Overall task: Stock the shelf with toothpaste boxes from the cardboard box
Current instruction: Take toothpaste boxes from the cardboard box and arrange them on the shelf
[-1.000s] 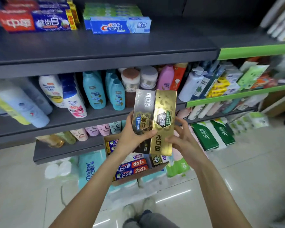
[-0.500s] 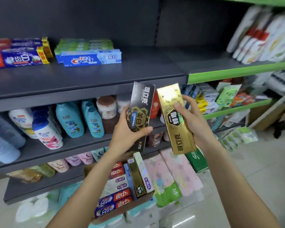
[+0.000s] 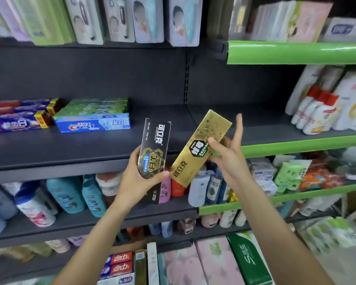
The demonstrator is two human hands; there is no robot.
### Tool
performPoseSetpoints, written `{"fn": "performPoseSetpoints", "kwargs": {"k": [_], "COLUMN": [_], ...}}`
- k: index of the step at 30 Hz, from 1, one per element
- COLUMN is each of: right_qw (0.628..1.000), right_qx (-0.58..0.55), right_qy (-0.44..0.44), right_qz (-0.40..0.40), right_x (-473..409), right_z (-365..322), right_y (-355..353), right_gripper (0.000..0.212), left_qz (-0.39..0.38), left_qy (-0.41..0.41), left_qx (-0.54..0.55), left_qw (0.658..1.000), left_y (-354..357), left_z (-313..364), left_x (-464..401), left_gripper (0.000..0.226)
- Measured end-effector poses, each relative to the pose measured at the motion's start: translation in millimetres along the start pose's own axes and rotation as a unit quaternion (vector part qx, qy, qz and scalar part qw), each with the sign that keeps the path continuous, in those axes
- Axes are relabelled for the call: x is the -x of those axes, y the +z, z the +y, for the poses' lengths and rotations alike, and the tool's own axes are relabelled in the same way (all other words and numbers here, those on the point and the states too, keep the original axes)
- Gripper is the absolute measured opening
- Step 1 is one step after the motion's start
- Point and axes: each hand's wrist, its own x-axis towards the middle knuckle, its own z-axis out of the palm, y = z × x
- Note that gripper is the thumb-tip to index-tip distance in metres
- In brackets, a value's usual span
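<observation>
Black toothpaste box (image 3: 153, 159): long, dark carton with white characters near its top and a gold-edged hexagon badge; held nearly upright in front of the dark shelf (image 3: 86, 149).
Left hand (image 3: 139, 182): fingers wrapped round the black box's lower half, thumb across its front.
Gold toothpaste box (image 3: 199, 147): shiny gold carton with a dark hexagon label, tilted with its top to the right, just beside the black box.
Right hand (image 3: 229, 159): thumb and fingers pinching the gold box at mid-length, one finger pointing up.
Cardboard box (image 3: 132, 248): low in view, holding upright and stacked toothpaste cartons.
Crest boxes (image 3: 93, 123): lying flat on the shelf, left.
</observation>
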Motion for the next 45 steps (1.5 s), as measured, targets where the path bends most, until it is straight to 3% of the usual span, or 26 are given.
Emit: {"fn": "performPoseSetpoints", "kwargs": {"k": [5,7,9,11,13,15,19,20,23,28,33,35,36,39,41,42,45], "right_qw": [0.986,0.982,0.988,0.972,0.926,0.875,0.693,0.662,0.650,0.623,0.578,0.598,0.634,0.808,0.889,0.907,0.899], "right_qx": [-0.141,-0.147,-0.044,0.169,0.353,0.467,0.704,0.733,0.735,0.745,0.787,0.769,0.737,0.538,0.394,0.347,0.349], "right_qy": [-0.047,-0.048,-0.070,-0.109,-0.118,-0.130,-0.122,-0.106,-0.087,-0.199,-0.147,-0.147,-0.158,-0.134,-0.064,-0.030,-0.011], "right_qz": [0.070,0.106,0.133,0.118,0.063,0.002,-0.094,-0.117,-0.174,-0.130,-0.161,-0.170,-0.176,-0.199,-0.223,-0.238,-0.264], "right_x": [-41.3,-55.0,-64.4,-74.6,-89.9,-106.5,-140.5,-147.7,-169.5,-227.9,-264.5,-253.2,-239.1,-173.3,-125.9,-107.1,-81.7], "right_z": [2.8,11.6,21.4,25.4,17.2,4.8,-2.6,-1.7,-0.8,26.7,50.3,52.5,49.7,29.2,14.0,8.8,5.4], "right_y": [12.7,11.6,6.3,-1.3,-6.2,-5.1,14.2,20.1,38.1,66.1,77.4,81.2,83.7,90.6,93.0,93.6,96.7], "right_gripper": [0.064,0.058,0.050,0.042,0.036,0.041,0.058,0.058,0.053,0.048,0.063,0.065,0.063,0.051,0.040,0.036,0.044], "left_qz": [0.032,0.050,0.059,0.060,0.060,0.062,0.068,0.068,0.067,0.075,0.078,0.075,0.072,0.061,0.064,0.077,0.112], "left_qy": [-0.023,-0.033,-0.038,-0.040,-0.043,-0.043,-0.040,-0.039,-0.046,-0.061,-0.057,-0.064,-0.068,-0.064,-0.051,-0.044,-0.051], "left_qx": [-0.025,-0.025,-0.032,-0.038,-0.038,-0.042,-0.039,-0.041,-0.050,-0.107,-0.116,-0.108,-0.101,-0.069,-0.037,-0.006,0.118], "left_qw": [0.999,0.998,0.997,0.997,0.997,0.996,0.996,0.996,0.995,0.990,0.989,0.989,0.990,0.994,0.996,0.996,0.985], "left_y": [-6.2,-8.6,-10.2,-12.5,-16.2,-21.3,-30.4,-32.0,-36.1,-43.8,-53.4,-54.4,-54.5,-51.6,-46.4,-42.1,-22.2], "left_z": [5.0,7.0,8.3,8.3,7.7,7.4,9.2,9.9,13.4,24.4,30.6,30.3,29.5,27.2,30.7,34.8,50.9], "left_x": [-7.5,-12.3,-15.6,-17.5,-19.6,-22.4,-29.1,-30.7,-38.0,-50.8,-56.4,-61.0,-63.2,-69.3,-71.3,-71.5,-69.7], "left_gripper": [0.099,0.105,0.107,0.100,0.097,0.098,0.097,0.097,0.090,0.099,0.107,0.096,0.092,0.086,0.079,0.072,0.047]}}
